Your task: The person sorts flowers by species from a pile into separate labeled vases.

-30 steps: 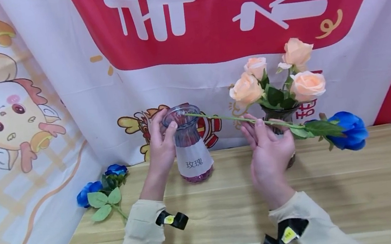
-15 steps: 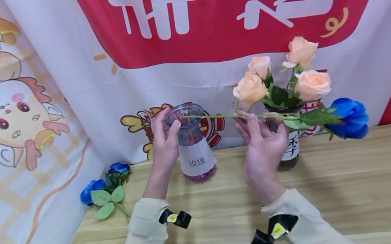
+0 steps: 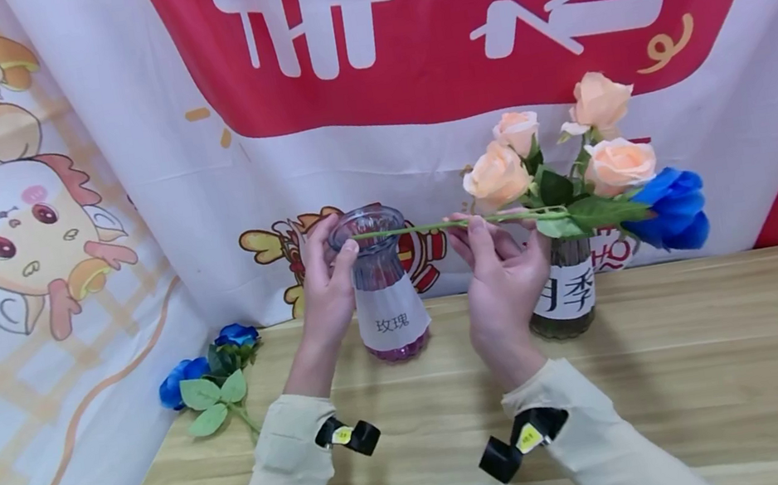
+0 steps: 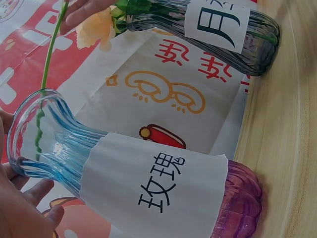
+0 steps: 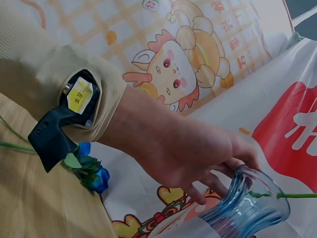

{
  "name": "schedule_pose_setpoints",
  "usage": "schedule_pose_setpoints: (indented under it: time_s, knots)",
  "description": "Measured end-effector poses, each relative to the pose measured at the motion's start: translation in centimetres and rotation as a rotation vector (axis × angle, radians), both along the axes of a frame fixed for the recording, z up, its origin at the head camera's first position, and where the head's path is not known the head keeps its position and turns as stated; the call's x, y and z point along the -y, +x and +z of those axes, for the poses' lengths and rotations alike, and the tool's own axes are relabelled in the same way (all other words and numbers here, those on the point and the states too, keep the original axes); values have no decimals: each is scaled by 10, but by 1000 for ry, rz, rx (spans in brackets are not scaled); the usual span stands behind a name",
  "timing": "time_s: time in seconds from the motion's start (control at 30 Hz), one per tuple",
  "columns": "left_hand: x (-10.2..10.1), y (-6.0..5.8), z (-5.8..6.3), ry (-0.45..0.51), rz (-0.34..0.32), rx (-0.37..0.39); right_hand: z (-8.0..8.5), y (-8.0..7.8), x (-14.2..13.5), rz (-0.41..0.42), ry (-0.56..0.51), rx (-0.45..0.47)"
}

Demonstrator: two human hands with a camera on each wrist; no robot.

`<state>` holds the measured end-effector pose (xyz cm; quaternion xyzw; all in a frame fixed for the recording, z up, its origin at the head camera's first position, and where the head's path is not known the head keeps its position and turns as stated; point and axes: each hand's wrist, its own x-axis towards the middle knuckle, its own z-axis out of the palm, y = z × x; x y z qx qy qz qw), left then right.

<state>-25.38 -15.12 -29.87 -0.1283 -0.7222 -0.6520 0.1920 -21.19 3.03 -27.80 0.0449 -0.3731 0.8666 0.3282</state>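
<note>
My left hand (image 3: pixel 326 289) grips the flared rim of a clear glass vase (image 3: pixel 380 275), bluish above and purple at the base, with a white paper label. The vase stands upright on the table. My right hand (image 3: pixel 505 292) pinches the green stem of a blue rose (image 3: pixel 674 208), held nearly level with its bloom to the right. The stem's leafless end reaches the vase mouth; through the glass, the left wrist view shows the stem (image 4: pixel 49 54) at the rim. In the right wrist view, the left hand (image 5: pixel 183 153) has its fingers about the rim.
A dark glass vase (image 3: pixel 569 324) with several peach roses (image 3: pixel 619 164) stands behind and right of my right hand. Blue roses (image 3: pixel 183 382) lie on the wooden table (image 3: pixel 418 439) at the left. A printed cloth (image 3: pixel 421 154) hangs behind.
My right hand has moved left and slightly up with the blue rose, levelling the stem and bringing it farther across the vase mouth. The left hand keeps its grip on the rim.
</note>
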Motion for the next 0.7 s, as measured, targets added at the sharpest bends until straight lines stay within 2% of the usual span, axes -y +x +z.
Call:
schedule_pose_setpoints:
  time_s: [0.2,0.53,0.7]
  knots:
    - [1,-1,-1,2,-11,-9,-1,-6,6,1,68,15]
    - [0,0,1,-5,-1,-25,2,-3,9,-56,264,-102]
    - [0,-1,0,-5,2,-21,3,-3,8,-90,324,-91]
